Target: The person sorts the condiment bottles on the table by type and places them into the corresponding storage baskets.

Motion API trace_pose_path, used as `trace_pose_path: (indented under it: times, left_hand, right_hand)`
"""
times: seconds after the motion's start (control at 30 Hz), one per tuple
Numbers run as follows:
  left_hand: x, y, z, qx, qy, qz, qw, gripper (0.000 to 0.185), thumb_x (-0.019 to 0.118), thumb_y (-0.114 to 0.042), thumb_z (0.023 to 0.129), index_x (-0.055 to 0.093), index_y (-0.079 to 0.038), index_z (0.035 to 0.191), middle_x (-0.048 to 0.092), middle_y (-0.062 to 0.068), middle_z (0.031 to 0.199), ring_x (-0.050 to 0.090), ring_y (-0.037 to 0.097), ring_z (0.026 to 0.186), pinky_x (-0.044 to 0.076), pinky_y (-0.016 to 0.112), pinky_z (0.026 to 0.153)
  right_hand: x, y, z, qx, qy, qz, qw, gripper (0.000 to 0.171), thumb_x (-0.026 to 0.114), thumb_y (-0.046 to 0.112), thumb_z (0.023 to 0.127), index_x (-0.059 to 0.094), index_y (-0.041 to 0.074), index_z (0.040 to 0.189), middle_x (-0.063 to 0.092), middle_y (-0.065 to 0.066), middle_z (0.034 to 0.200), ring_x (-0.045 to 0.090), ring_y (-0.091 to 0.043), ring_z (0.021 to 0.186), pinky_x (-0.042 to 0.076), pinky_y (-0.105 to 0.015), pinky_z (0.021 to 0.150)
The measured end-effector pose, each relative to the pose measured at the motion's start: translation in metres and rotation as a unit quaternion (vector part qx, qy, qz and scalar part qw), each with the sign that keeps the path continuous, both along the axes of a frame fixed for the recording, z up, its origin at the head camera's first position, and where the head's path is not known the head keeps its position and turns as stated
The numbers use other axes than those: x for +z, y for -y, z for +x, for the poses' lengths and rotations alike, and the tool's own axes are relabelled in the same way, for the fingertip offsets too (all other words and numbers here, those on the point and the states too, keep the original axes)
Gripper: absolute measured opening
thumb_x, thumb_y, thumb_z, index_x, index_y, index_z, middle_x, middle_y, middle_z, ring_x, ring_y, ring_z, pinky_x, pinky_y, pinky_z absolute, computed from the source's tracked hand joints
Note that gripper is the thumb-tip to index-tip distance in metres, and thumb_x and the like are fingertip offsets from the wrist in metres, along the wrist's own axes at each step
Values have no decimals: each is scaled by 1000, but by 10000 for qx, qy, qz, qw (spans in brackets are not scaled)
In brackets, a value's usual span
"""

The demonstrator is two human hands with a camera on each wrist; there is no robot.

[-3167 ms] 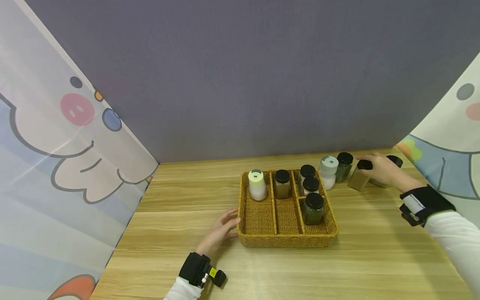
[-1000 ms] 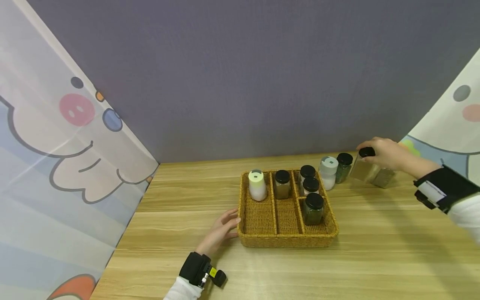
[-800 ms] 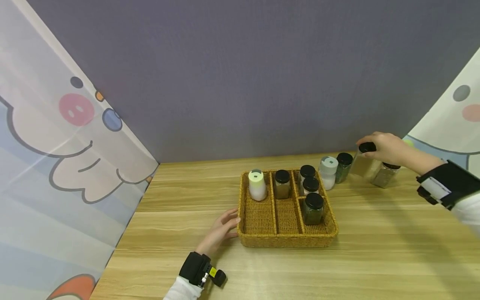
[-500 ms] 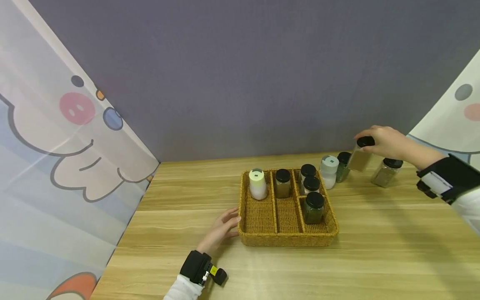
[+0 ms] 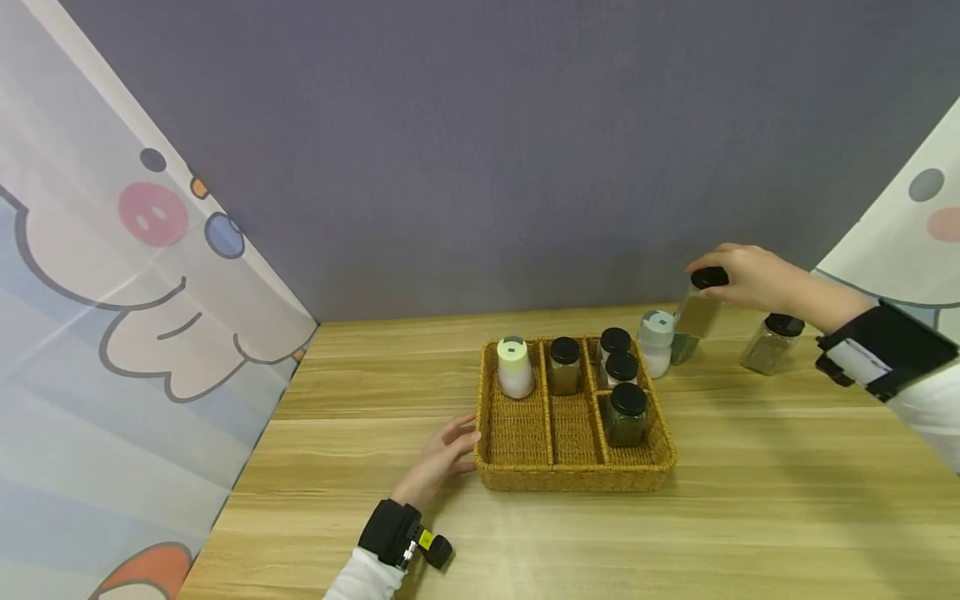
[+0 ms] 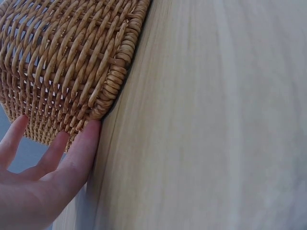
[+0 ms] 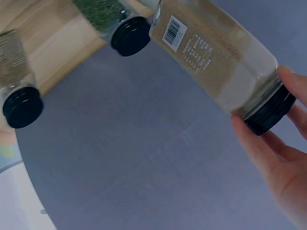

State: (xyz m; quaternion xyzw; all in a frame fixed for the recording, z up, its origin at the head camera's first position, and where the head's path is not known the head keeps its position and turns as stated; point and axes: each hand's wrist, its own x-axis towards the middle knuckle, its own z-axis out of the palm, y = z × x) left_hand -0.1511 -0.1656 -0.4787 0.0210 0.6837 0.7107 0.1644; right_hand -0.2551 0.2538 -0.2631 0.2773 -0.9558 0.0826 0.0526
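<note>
Both hands are working at the wooden table (image 5: 750, 500): the left hand (image 5: 438, 461), fingers straight, is pressing against the wicker tray (image 5: 573, 477) (five containers standing in its compartments), while the right hand (image 5: 753, 279) is gripping a tan spice jar (image 5: 697, 312) by its black lid, lifted above the green-herb jar (image 5: 681, 348) behind the tray.

A wooden table (image 5: 750, 500) with pale, streaked grain is seen, and its far edge is met by a plain grey-purple wall (image 5: 480, 150). The wall is flanked on both sides by cartoon-printed curtains: a left curtain (image 5: 112, 333) is marked with a pink spot and a blue dot, and a right curtain (image 5: 915, 233) is hung at the table's far corner. The table is evenly lit.
</note>
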Motion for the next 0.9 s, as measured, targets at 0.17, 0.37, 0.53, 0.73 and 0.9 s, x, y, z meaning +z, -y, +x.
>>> trace_pose_path:
  times: [0.17,0.37,0.53,0.73,0.9]
  left_hand:
    - [0,0,0,-2,28,74,10000,59,54,-26,89,28,-4,137,29,24,136,41,34,116,48,40,84]
    - [0,1,0,-20,43,83,10000,60,54,-26,88,28,-4,137,29,24,136,41,36,116,48,41,84]
    - [0,2,1,-9,21,57,10000,60,54,-26,88,27,-4,137,29,24,135,40,36,116,48,41,84]
    - [-2,2,0,22,26,27,10000,61,55,-26,88,28,-3,137,30,25,135,40,37,116,48,40,84]
    - [-4,2,-1,63,46,44,10000,62,56,-27,87,29,-3,136,30,25,135,41,36,115,49,39,83]
  right_hand:
    - [4,16,1,165,19,-78,9998,35,65,6,77,58,-2,111,53,-25,102,52,-35,87,46,-43,64]
    - [7,36,1,408,39,-161,9990,35,66,6,77,58,-3,110,53,-22,102,53,-32,84,45,-36,59]
    - [8,54,2,688,116,-299,9971,34,65,6,78,58,-3,110,53,-21,103,54,-31,84,46,-35,59]
    - [7,74,3,938,248,-444,9943,34,64,5,79,58,-2,111,53,-21,105,54,-30,86,49,-36,61]
    - [6,87,3,1058,288,-461,9929,34,65,4,78,58,-1,111,53,-19,104,54,-28,86,49,-34,62]
